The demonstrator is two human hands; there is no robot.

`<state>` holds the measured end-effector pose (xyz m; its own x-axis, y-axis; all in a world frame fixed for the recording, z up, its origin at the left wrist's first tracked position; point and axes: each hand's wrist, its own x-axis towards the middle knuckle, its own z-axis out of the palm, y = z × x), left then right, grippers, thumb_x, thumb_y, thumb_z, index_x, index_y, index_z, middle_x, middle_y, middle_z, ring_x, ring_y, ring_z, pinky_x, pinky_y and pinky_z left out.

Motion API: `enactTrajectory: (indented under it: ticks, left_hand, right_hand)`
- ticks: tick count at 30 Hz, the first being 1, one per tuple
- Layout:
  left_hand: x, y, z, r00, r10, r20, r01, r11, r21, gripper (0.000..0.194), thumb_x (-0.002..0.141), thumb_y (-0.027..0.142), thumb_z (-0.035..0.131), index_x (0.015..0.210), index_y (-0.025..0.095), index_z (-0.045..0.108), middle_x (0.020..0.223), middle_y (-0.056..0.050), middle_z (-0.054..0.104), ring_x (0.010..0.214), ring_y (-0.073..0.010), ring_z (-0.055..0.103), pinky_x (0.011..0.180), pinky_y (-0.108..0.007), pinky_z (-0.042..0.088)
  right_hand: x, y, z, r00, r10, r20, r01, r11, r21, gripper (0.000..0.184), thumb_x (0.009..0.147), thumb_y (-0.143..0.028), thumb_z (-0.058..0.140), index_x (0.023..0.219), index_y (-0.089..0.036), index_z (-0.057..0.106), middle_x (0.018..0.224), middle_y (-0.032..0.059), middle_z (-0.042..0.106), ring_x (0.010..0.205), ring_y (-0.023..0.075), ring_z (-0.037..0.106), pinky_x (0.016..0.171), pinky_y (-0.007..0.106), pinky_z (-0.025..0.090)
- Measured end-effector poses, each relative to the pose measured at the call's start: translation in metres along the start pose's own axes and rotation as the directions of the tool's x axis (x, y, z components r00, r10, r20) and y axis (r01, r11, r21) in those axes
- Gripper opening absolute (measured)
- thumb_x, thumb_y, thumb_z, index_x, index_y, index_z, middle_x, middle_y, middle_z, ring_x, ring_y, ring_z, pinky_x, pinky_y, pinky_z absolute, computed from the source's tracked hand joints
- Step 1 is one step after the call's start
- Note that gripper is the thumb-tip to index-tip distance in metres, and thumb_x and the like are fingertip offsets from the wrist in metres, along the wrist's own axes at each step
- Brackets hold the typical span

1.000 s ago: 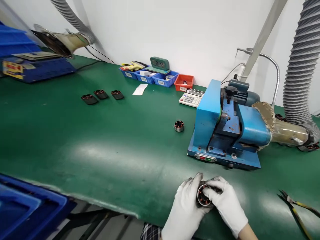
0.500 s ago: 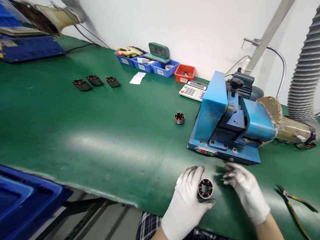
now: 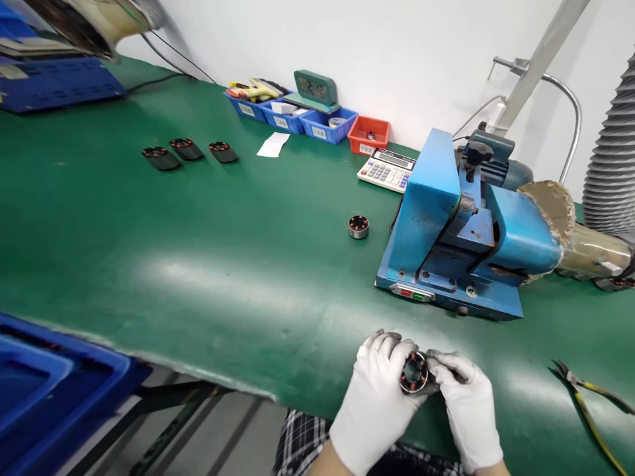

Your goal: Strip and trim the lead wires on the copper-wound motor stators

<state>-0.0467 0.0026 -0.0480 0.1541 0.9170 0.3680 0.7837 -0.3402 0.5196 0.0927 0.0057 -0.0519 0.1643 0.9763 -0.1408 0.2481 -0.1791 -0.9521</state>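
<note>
A small motor stator (image 3: 405, 378), a silvery ring with copper windings inside, is held near the table's front edge. Around its left side and underneath wrap the gloved fingers of my left hand (image 3: 380, 390). My right hand (image 3: 464, 390), also in a white glove with dark fingertips, is closed in a pinch at the ring's right side. What lies between those right fingertips is hidden. Another stator (image 3: 358, 231) stands by itself on the green table (image 3: 223, 317), left of the blue machine. To the right of my right hand lie cutting pliers (image 3: 575, 383) with yellow handles.
The blue machine (image 3: 431, 198) with red and green buttons stands ahead. Behind are a calculator (image 3: 387, 170), a red bin (image 3: 368, 135), blue bins (image 3: 327, 127) and a clock (image 3: 315, 87). Three dark winding stacks (image 3: 186, 150) sit far left; blue crates (image 3: 59, 396) are below left.
My right hand has moved left to the stator and its fingers have closed beside it. My left hand keeps its hold, with the ring turned slightly. The view has shifted a little.
</note>
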Motion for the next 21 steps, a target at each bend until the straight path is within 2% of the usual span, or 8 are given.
enactTrajectory:
  ticks: [8, 11, 13, 14, 16, 18, 19, 21]
  left_hand:
    - [0.002, -0.005, -0.003, 0.994, -0.011, 0.111, 0.019, 0.998, -0.068, 0.050, 0.059, 0.026, 0.079, 0.099, 0.020, 0.050, 0.101, -0.008, 0.059, 0.101, -0.0294, 0.055, 0.094, -0.054, 0.041]
    - [0.002, -0.009, -0.005, 0.990, -0.003, 0.144, 0.016, 0.996, -0.088, 0.054, 0.056, 0.025, 0.080, 0.100, 0.020, 0.049, 0.101, -0.007, 0.059, 0.101, -0.0293, 0.055, 0.097, -0.055, 0.038]
    - [0.002, -0.007, -0.010, 0.985, -0.003, 0.171, 0.021, 0.994, -0.103, 0.057, 0.057, 0.025, 0.079, 0.104, 0.021, 0.047, 0.103, -0.007, 0.058, 0.104, -0.0293, 0.054, 0.099, -0.055, 0.037]
    - [0.002, -0.005, -0.013, 0.984, -0.005, 0.180, 0.025, 0.994, -0.111, 0.061, 0.058, 0.027, 0.079, 0.109, 0.021, 0.045, 0.107, -0.008, 0.057, 0.107, -0.0301, 0.053, 0.099, -0.055, 0.037]
    - [0.001, 0.003, -0.021, 0.982, -0.003, 0.191, 0.030, 0.990, -0.139, 0.079, 0.060, 0.036, 0.077, 0.124, 0.019, 0.034, 0.120, -0.013, 0.051, 0.116, -0.0324, 0.046, 0.098, -0.053, 0.038]
    - [0.002, 0.013, -0.025, 0.978, -0.003, 0.210, 0.040, 0.984, -0.174, 0.099, 0.061, 0.051, 0.073, 0.135, 0.016, 0.017, 0.129, -0.019, 0.042, 0.122, -0.0351, 0.040, 0.097, -0.052, 0.040]
    - [0.002, 0.017, -0.026, 0.972, -0.002, 0.234, 0.047, 0.981, -0.188, 0.105, 0.060, 0.056, 0.071, 0.137, 0.015, 0.012, 0.130, -0.020, 0.041, 0.122, -0.0358, 0.040, 0.096, -0.051, 0.040]
    - [0.004, 0.022, -0.023, 0.957, -0.018, 0.290, 0.074, 0.980, -0.184, 0.104, 0.062, 0.060, 0.067, 0.137, 0.015, 0.011, 0.128, -0.021, 0.042, 0.119, -0.0368, 0.043, 0.093, -0.052, 0.041]
  right_hand:
    - [0.044, -0.001, -0.014, 0.996, -0.091, -0.020, 0.087, 0.985, -0.148, 0.013, 0.071, -0.030, 0.066, 0.072, -0.021, 0.074, 0.071, 0.0051, 0.070, 0.071, 0.0219, 0.065, 0.069, 0.034, 0.051]
    - [0.038, -0.002, -0.032, 0.988, -0.136, -0.075, 0.118, 0.971, -0.206, 0.017, 0.074, -0.032, 0.065, 0.081, -0.019, 0.073, 0.081, 0.0074, 0.071, 0.076, 0.0235, 0.064, 0.072, 0.036, 0.051]
    - [0.022, -0.004, -0.041, 0.947, -0.303, -0.106, 0.267, 0.927, -0.262, 0.017, 0.078, -0.028, 0.063, 0.090, -0.019, 0.070, 0.091, 0.0087, 0.070, 0.082, 0.0230, 0.064, 0.075, 0.035, 0.051]
    - [0.013, -0.006, -0.043, 0.895, -0.443, -0.059, 0.407, 0.863, -0.299, 0.019, 0.079, -0.023, 0.061, 0.097, -0.020, 0.067, 0.094, 0.0089, 0.069, 0.084, 0.0222, 0.064, 0.075, 0.034, 0.051]
    - [-0.002, -0.007, -0.043, 0.709, -0.684, 0.175, 0.694, 0.630, -0.348, 0.033, 0.082, -0.011, 0.053, 0.112, -0.022, 0.061, 0.097, 0.0091, 0.068, 0.082, 0.0206, 0.065, 0.071, 0.033, 0.053]
    - [-0.009, -0.005, -0.039, 0.570, -0.702, 0.427, 0.821, 0.463, -0.334, 0.048, 0.083, -0.005, 0.045, 0.128, -0.023, 0.049, 0.099, 0.0106, 0.067, 0.080, 0.0210, 0.065, 0.066, 0.033, 0.054]
    - [-0.010, -0.003, -0.035, 0.569, -0.653, 0.500, 0.822, 0.455, -0.341, 0.053, 0.084, -0.006, 0.042, 0.134, -0.022, 0.041, 0.099, 0.0117, 0.067, 0.079, 0.0220, 0.065, 0.065, 0.034, 0.054]
    - [-0.007, 0.003, -0.029, 0.648, -0.531, 0.546, 0.758, 0.522, -0.392, 0.059, 0.083, -0.008, 0.040, 0.140, -0.017, 0.029, 0.089, 0.0119, 0.067, 0.072, 0.0236, 0.064, 0.063, 0.037, 0.054]
